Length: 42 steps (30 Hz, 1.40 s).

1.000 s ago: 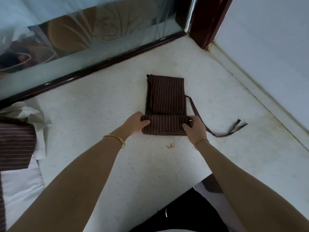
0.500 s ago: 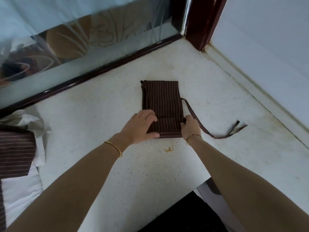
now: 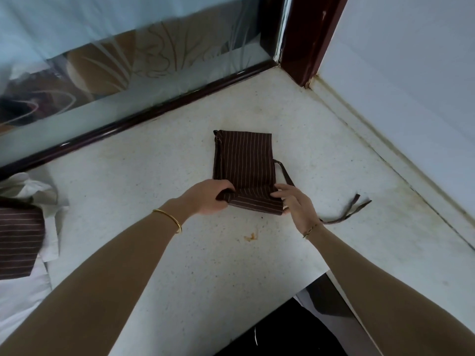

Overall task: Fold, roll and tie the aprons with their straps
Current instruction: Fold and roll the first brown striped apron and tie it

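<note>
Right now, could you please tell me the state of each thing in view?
apron: folded into a strip, near end partly rolled.
strap: untied, trailing loose on the counter.
left hand: grips the roll's left end.
right hand: pinches the roll's right end.
second apron: lying at the left, on white cloth.

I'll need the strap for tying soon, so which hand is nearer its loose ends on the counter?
Right. The right hand pinches the apron edge facing the strap ends; the left hand grips the opposite edge, farther away.
</note>
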Motion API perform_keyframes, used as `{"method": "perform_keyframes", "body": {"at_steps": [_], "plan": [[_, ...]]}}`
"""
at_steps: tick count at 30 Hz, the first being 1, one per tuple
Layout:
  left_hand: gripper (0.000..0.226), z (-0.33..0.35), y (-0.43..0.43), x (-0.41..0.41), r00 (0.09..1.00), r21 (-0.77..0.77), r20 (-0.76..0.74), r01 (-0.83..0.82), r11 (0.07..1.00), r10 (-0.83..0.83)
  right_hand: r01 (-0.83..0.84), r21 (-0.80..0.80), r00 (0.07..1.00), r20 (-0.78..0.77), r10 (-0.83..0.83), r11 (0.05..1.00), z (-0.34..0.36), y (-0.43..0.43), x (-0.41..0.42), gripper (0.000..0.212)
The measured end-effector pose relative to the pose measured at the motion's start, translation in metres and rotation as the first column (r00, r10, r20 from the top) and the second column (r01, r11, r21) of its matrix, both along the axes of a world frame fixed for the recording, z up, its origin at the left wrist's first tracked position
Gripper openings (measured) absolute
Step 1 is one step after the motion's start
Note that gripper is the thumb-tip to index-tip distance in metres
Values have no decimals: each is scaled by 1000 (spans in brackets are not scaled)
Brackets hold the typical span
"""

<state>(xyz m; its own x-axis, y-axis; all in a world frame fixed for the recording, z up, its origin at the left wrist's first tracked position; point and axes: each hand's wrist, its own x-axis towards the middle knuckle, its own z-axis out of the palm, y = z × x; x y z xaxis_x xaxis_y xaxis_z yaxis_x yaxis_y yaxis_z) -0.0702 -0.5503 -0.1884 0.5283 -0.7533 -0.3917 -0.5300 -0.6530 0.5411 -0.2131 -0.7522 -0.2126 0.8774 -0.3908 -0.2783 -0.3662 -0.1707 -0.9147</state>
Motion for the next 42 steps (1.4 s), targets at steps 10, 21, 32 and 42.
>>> {"method": "perform_keyframes", "body": {"at_steps": [10, 21, 32, 42], "plan": [[32, -7, -5, 16, 733, 17, -454, -562, 827, 507, -158, -187, 984, -115, 138, 969, 3, -10, 16, 23], [47, -23, -7, 13, 797, 99, -119, -584, 806, 592, -234, -433, 907, -420, 35, 870, -7, 2, 56, 50], [30, -14, -14, 4, 777, -50, 484, -435, 899, 403, -388, -573, 805, -592, -37, 722, 1, 13, 72, 44], [40, -22, -29, 11, 991, 88, 123, 33, 996, -43, -279, -774, 939, -343, -6, 569, 21, 10, 91, 40]]}}
